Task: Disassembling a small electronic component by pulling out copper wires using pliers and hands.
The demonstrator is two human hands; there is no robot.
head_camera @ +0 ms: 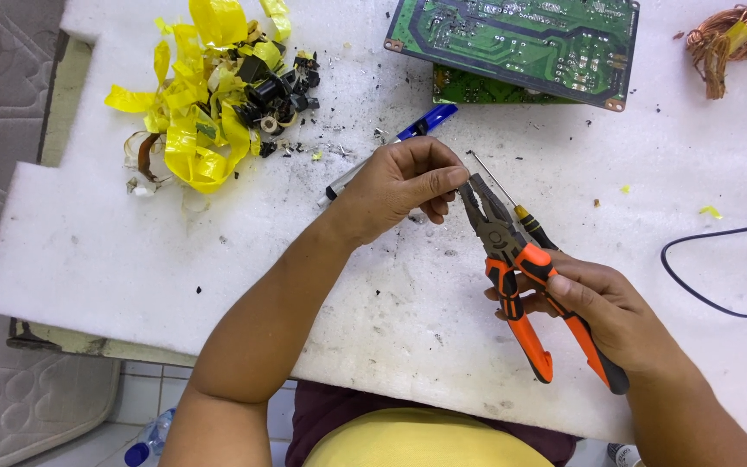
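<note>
Pliers point(512, 259): dull grey metal head, smooth orange and black plastic grips with a slight sheen. Screwdriver point(512, 203): thin bright metal shaft, yellow and black plastic handle. Pad point(114, 251) on the table: white foam, matt, coarse-grained, soiled with dark specks. Circuit board point(516, 43): green, glossy lacquered face with silvery solder points. Tape scraps point(196, 130): yellow plastic film, shiny and crumpled. Wire coil point(728, 35): bare copper, lustrous. Cable point(719, 298): black, smooth sheath. Pen point(395, 147): blue and clear glossy plastic.
</note>
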